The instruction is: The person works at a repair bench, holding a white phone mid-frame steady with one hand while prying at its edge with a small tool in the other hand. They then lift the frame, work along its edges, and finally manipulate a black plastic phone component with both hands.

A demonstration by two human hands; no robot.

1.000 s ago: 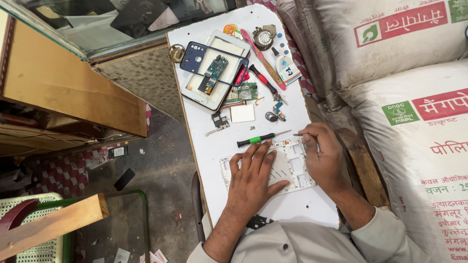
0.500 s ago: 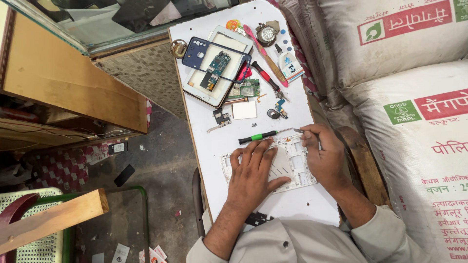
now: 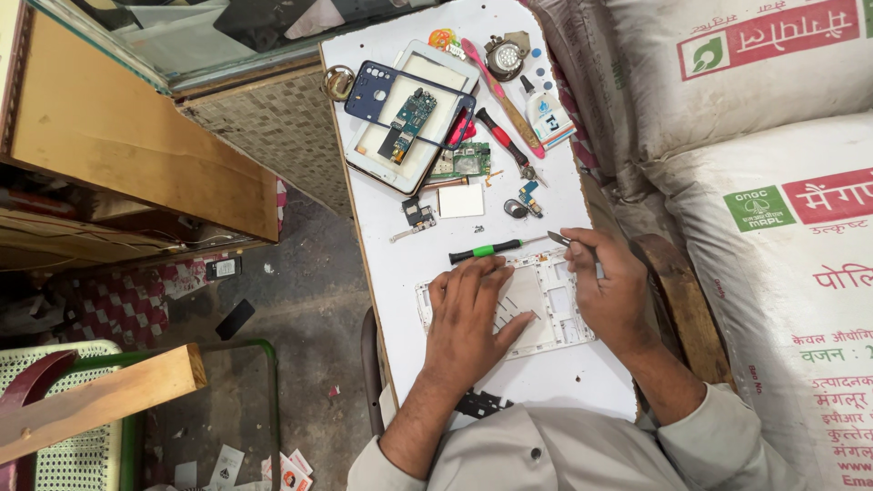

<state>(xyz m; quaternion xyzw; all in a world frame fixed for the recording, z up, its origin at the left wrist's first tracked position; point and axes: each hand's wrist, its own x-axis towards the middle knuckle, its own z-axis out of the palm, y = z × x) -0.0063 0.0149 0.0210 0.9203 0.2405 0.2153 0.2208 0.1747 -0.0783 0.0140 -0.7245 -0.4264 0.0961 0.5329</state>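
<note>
A white phone frame (image 3: 546,305) lies flat on the small white table (image 3: 391,264). My left hand (image 3: 468,314) rests palm-down on its left half, fingers spread, pinning it. At the frame's right edge, my right hand (image 3: 607,291) grips a thin pair of metal tweezers (image 3: 562,241) whose tip pokes out toward the upper left. A green-handled screwdriver (image 3: 491,248) lies just beyond my left fingertips.
Farther up the table are a dark blue phone shell (image 3: 364,91) over a white tray (image 3: 423,64), circuit boards (image 3: 464,164), a red-handled tool (image 3: 500,136), a small glue bottle (image 3: 550,114) and loose parts. Large printed sacks (image 3: 773,182) crowd the right. A wooden counter (image 3: 136,155) stands at left.
The view has shifted slightly. Both hands stay on the white frame; my right hand with the tweezers has barely moved.
</note>
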